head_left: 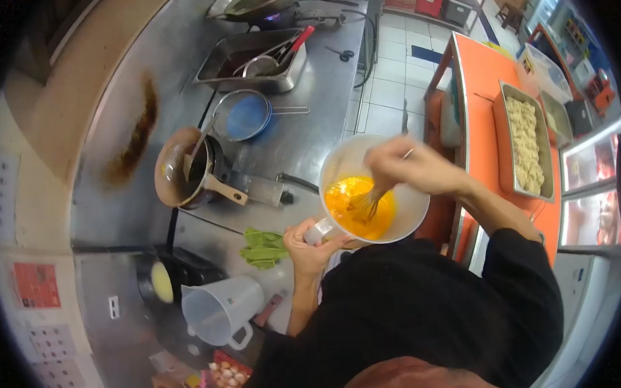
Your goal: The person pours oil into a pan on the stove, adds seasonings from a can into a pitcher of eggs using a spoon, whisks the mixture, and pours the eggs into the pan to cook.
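Observation:
My left hand [306, 253] is closed round the handle of a translucent white plastic measuring jug [412, 214], which is tilted so that its mouth faces me. Bright orange-yellow beaten egg [342, 199] lies in the jug. Over its rim, my right hand [413, 167] grips a whisk [370, 202], its wires dipping into the egg. Most of the whisk's handle is hidden by my fingers. Green leaves [263, 248] lie on the steel counter just left of my left hand.
A pan [177, 165] with a wooden handle, a blue-backed strainer [245, 117] and a steel tray [211, 59] of utensils stand on the counter. Another jug [219, 312] is lower left. On the right, an orange table [482, 68] bears a long tray [506, 158] of pale crumbly food.

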Available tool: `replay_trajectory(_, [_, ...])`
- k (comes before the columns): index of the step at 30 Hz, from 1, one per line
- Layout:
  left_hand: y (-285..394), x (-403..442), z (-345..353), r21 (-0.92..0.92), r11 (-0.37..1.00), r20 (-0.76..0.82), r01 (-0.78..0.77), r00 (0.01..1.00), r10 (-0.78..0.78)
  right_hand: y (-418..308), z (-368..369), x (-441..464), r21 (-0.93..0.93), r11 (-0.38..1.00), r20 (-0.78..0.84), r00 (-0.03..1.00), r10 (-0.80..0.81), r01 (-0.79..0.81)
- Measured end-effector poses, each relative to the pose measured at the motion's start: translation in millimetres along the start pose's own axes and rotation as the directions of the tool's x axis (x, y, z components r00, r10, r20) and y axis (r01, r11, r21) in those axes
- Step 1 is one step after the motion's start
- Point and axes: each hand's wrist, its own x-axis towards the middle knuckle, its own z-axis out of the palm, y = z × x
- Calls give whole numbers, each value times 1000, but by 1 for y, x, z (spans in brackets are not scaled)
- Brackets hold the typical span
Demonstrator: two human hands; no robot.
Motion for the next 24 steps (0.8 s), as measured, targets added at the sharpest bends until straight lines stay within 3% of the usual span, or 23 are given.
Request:
replay_trajectory(1, [0,6,0,14,999,39,-35,999,35,37,1,7,-178,983,72,996,54,-40])
replay_trajectory(3, [-5,7,7,7,997,90,-71,994,70,21,1,7,-212,976,131,991,-13,41])
replay_trajectory(5, [-15,4,10,-45,999,30,-9,999,11,-19,-7,-4,62,998,-85,996,10,-5])
replay_trajectory(6, [-16,2,9,-65,998,5,16,1000,-15,-8,-19,-1,16,1000,-30,1000,1,-1])
replay_trajectory(9, [-15,10,18,121,989,73,-87,994,79,13,-10,7,-144,983,119,984,130,-112])
replay_trajectory(10, [-18,20,28,58,997,45,-57,998,54,5,-21,4,-229,973,98,995,22,1])
replay_trajectory(13, [-12,17,33,-29,997,9,65,998,-65,-1,-43,-2,-64,997,-32,999,30,-32])
replay_trajectory(14, [-10,20,38,-29,997,8,71,997,-71,47,-44,6,-102,995,89,996,-11,20])
replay_trajectory(17, [-19,31,56,-85,996,9,40,999,-39,16,-51,9,-287,917,164,957,-237,277])
replay_trajectory(18, [-20,26,55,-95,994,16,46,999,-44,-16,-56,0,-135,989,41,997,-60,65])
replay_trajectory(21, [-13,36,62,-124,988,-103,89,989,-102,40,-59,25,-106,982,118,979,168,-156])
replay_trajectory(22, [-16,40,61,-44,999,-45,24,999,-26,40,-65,32,-208,977,218,972,83,-37])
replay_trajectory(24, [-28,49,58,102,987,60,-121,991,116,-5,-70,33,-144,988,48,998,-51,58])
